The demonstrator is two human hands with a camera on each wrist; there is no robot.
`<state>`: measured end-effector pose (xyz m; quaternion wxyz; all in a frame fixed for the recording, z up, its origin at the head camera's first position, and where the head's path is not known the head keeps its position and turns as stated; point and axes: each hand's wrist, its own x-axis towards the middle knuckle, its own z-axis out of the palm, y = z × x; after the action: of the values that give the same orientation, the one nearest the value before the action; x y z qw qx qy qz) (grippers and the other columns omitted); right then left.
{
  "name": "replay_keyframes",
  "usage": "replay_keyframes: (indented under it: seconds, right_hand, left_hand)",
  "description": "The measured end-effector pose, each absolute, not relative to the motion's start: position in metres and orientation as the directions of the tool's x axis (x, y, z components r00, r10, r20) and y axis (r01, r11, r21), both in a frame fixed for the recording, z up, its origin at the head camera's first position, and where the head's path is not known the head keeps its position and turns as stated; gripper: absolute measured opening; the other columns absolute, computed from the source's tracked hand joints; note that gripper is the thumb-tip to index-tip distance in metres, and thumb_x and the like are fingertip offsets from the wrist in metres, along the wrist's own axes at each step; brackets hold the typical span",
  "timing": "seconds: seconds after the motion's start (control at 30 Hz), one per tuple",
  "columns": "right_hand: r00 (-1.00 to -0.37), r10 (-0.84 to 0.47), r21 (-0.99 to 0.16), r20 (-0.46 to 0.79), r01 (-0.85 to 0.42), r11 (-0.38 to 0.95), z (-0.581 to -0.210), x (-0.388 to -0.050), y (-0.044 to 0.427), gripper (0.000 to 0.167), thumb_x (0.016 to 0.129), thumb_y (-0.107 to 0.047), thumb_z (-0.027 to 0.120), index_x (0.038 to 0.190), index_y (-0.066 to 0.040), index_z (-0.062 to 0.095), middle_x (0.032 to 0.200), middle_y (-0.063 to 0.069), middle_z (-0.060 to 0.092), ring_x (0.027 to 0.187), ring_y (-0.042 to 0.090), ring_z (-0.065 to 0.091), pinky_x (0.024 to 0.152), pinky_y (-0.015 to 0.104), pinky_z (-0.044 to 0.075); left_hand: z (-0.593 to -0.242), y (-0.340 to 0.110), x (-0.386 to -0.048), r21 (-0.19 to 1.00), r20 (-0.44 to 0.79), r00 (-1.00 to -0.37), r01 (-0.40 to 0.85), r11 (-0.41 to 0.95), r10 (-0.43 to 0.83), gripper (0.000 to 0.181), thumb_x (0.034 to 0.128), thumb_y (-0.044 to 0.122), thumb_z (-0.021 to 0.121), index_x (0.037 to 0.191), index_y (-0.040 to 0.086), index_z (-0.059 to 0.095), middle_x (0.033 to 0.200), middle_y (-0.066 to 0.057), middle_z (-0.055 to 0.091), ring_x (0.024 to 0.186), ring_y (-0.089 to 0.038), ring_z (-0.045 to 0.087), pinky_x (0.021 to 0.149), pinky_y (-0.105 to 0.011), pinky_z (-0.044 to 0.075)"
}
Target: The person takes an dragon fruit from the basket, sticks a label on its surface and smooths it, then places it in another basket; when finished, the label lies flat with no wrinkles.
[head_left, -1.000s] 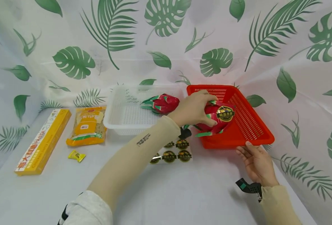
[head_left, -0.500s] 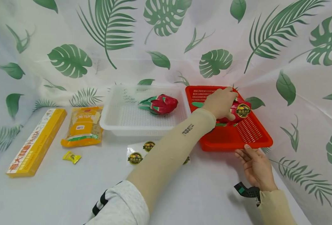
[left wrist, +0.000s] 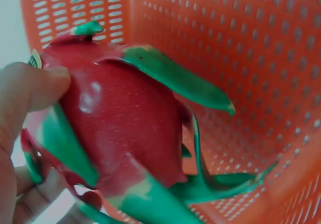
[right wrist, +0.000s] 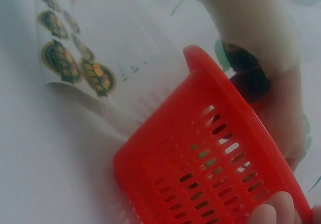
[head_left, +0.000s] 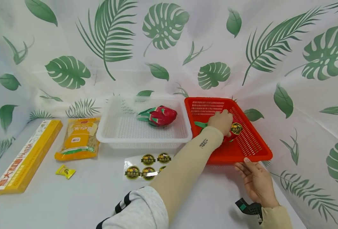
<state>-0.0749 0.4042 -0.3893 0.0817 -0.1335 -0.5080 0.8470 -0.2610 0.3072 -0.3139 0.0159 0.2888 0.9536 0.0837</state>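
Observation:
In the head view my left hand (head_left: 221, 122) reaches down inside the red basket (head_left: 226, 156). It grips a red dragon fruit (left wrist: 125, 103) with green scales; a round black and gold sticker (head_left: 236, 128) shows on its right end. The left wrist view has the thumb lying along the fruit's skin and the fingers curling beneath it. At the basket's front right edge, my right hand (head_left: 257, 183) holds the rim, thumb on top and fingers under it. A second dragon fruit (head_left: 163, 116), with no sticker visible, lies in the white basket (head_left: 143, 141) to the left.
A sheet of round stickers (head_left: 148, 167) lies in front of the white basket, partly behind my left forearm. Further left are an orange bag of grain (head_left: 78, 138), a small yellow wrapped candy (head_left: 66, 171) and a long yellow pasta box (head_left: 28, 157). Leaf-patterned cloth stands behind.
My left hand has carried the stickered dragon fruit rightward and lowered it into the red basket. My right hand stays at the rim. The head view has tilted slightly upward.

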Motion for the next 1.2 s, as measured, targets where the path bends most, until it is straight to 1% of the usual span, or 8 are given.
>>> replay_keyframes:
  seconds: [0.07, 0.3, 0.47, 0.63, 0.8, 0.97, 1.07, 1.2]
  right_hand:
    - [-0.953, 0.273, -0.879, -0.131, -0.016, -0.477, -0.390, -0.076, 0.401, 0.018, 0.107, -0.013, 0.057, 0.094, -0.009, 0.068, 0.094, 0.002, 0.080, 0.089, 0.012, 0.078, 0.084, 0.025, 0.062]
    - [-0.955, 0.267, -0.885, -0.133, -0.007, -0.466, -0.390, -0.083, 0.395, 0.018, 0.107, -0.014, 0.057, 0.092, -0.009, 0.066, 0.093, 0.002, 0.081, 0.088, 0.011, 0.078, 0.084, 0.025, 0.062]
    - [-0.962, 0.240, -0.889, -0.130, 0.006, -0.458, -0.390, -0.086, 0.394, 0.019, 0.107, -0.016, 0.055, 0.092, -0.010, 0.065, 0.093, 0.002, 0.082, 0.087, 0.010, 0.078, 0.084, 0.024, 0.062]
    - [-0.963, 0.233, -0.888, -0.132, 0.010, -0.460, -0.389, -0.089, 0.391, 0.018, 0.107, -0.017, 0.057, 0.092, -0.011, 0.066, 0.093, 0.002, 0.082, 0.087, 0.010, 0.078, 0.084, 0.024, 0.062]
    - [-0.952, 0.263, -0.902, -0.155, 0.027, -0.432, -0.390, -0.090, 0.389, 0.015, 0.106, -0.019, 0.059, 0.095, -0.012, 0.066, 0.092, 0.000, 0.081, 0.086, 0.010, 0.078, 0.083, 0.024, 0.062]
    - [-0.930, 0.316, -0.934, -0.185, 0.066, -0.352, -0.392, -0.086, 0.391, 0.012, 0.104, -0.025, 0.062, 0.099, -0.015, 0.065, 0.091, -0.004, 0.080, 0.086, 0.008, 0.078, 0.081, 0.023, 0.062]
    - [-0.928, 0.324, -0.937, -0.183, 0.064, -0.345, -0.392, -0.082, 0.396, 0.012, 0.105, -0.025, 0.061, 0.100, -0.015, 0.065, 0.092, -0.005, 0.080, 0.086, 0.008, 0.078, 0.081, 0.023, 0.062]
    - [-0.930, 0.314, -0.944, -0.189, 0.083, -0.320, -0.392, -0.077, 0.405, 0.014, 0.104, -0.028, 0.061, 0.101, -0.017, 0.069, 0.092, -0.005, 0.080, 0.085, 0.009, 0.078, 0.079, 0.022, 0.062]
  left_hand:
    - [-0.317, 0.306, -0.260, 0.156, 0.002, -0.842, 0.533, 0.831, 0.540, 0.065, 0.0859, 0.051, 0.081, 0.143, 0.033, 0.055, 0.144, 0.012, 0.051, 0.123, -0.013, 0.054, 0.097, -0.034, 0.059]
    - [-0.320, 0.301, -0.258, 0.174, -0.046, -0.874, 0.471, 0.865, 0.485, 0.067, 0.0924, 0.042, 0.077, 0.152, 0.032, 0.048, 0.151, 0.009, 0.049, 0.134, -0.016, 0.052, 0.114, -0.045, 0.049]
    - [-0.312, 0.288, -0.258, 0.210, -0.088, -0.888, 0.426, 0.880, 0.450, 0.077, 0.0915, 0.043, 0.077, 0.156, 0.031, 0.038, 0.151, 0.007, 0.051, 0.131, -0.015, 0.053, 0.111, -0.040, 0.050]
    - [-0.309, 0.274, -0.256, 0.260, -0.093, -0.900, 0.390, 0.883, 0.425, 0.077, 0.0894, 0.045, 0.080, 0.153, 0.032, 0.037, 0.148, 0.008, 0.053, 0.126, -0.013, 0.056, 0.106, -0.034, 0.052]
    - [-0.311, 0.269, -0.257, 0.267, -0.083, -0.892, 0.411, 0.872, 0.445, 0.085, 0.0885, 0.047, 0.080, 0.157, 0.033, 0.032, 0.153, 0.009, 0.048, 0.130, -0.013, 0.053, 0.108, -0.032, 0.051]
    - [-0.310, 0.265, -0.256, 0.280, -0.018, -0.858, 0.488, 0.827, 0.513, 0.086, 0.0896, 0.053, 0.077, 0.160, 0.032, 0.031, 0.155, 0.010, 0.047, 0.135, -0.011, 0.050, 0.108, -0.030, 0.051]
    - [-0.305, 0.263, -0.251, 0.317, 0.024, -0.804, 0.569, 0.759, 0.593, 0.075, 0.0930, 0.054, 0.072, 0.156, 0.029, 0.041, 0.149, 0.011, 0.051, 0.129, -0.008, 0.053, 0.102, -0.026, 0.053]
    - [-0.298, 0.254, -0.236, 0.410, 0.082, -0.725, 0.650, 0.639, 0.684, 0.054, 0.0967, 0.049, 0.069, 0.144, 0.028, 0.056, 0.139, 0.012, 0.056, 0.116, -0.004, 0.053, 0.095, -0.018, 0.053]
